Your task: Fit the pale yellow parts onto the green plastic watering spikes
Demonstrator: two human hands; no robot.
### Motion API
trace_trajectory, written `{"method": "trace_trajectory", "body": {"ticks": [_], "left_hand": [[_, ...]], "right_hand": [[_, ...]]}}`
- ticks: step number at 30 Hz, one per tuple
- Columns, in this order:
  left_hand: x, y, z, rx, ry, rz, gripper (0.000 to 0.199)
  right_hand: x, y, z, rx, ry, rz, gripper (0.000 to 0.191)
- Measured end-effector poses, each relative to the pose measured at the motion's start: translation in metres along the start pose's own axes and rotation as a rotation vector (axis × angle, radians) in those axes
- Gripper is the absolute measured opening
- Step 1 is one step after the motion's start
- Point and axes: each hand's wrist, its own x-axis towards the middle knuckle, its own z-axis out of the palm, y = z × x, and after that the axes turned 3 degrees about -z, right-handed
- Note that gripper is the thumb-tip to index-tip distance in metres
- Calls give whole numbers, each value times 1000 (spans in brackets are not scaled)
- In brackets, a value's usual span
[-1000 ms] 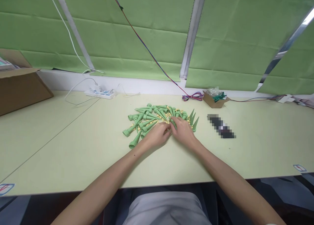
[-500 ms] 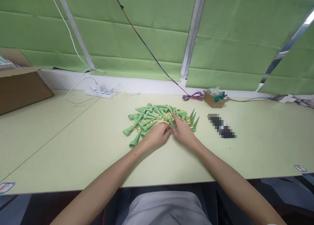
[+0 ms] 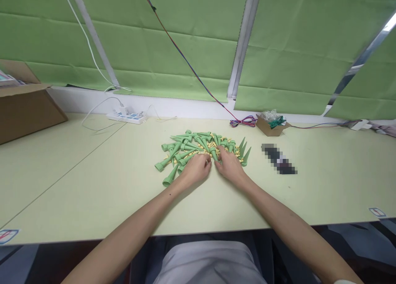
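Note:
A heap of green plastic plant-watering spikes (image 3: 185, 147) lies on the table, with many small yellow plastic pieces (image 3: 202, 152) among them. At the front of the heap, my left hand (image 3: 198, 167) has its fingers curled together; whatever is in them is hidden. My right hand (image 3: 230, 165) is just across from it, thumb and index finger closed around the narrow end of one green watering spike (image 3: 213, 152). The wide end of this spike points away from me. To the right of my right hand, several spikes (image 3: 246, 152) stand with their tips upward.
A small open cardboard box (image 3: 272, 129) with green and clear plastic is at the back right. Nearby are coiled wires (image 3: 244, 121) and a blurred dark object (image 3: 279, 159). A white power strip (image 3: 127, 117) and a large carton (image 3: 27, 110) are on the left.
My hands have moved slightly apart, the left one a little to the left. The spike at my right hand has shifted slightly left and stands less slanted.

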Motion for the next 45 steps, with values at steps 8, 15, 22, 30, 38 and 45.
{"method": "trace_trajectory", "body": {"ticks": [8,15,22,30,38,45], "left_hand": [[-1,0,0,5,-11,-15,25],[-1,3,0,11,-33,-45,24],[-4,5,0,17,-40,-46,24],[-4,7,13,32,4,16,26],[14,13,21,-13,-59,-126,22],[35,26,31,-32,-82,-241,11]], "right_hand": [[-2,-7,0,-27,1,-18,45],[-2,-2,-5,131,104,-44,36],[0,5,-28,242,281,-15,23],[16,25,-49,-38,229,56,21],[21,23,-45,-212,-49,125,21],[27,18,-52,-250,-61,137,21]]}}
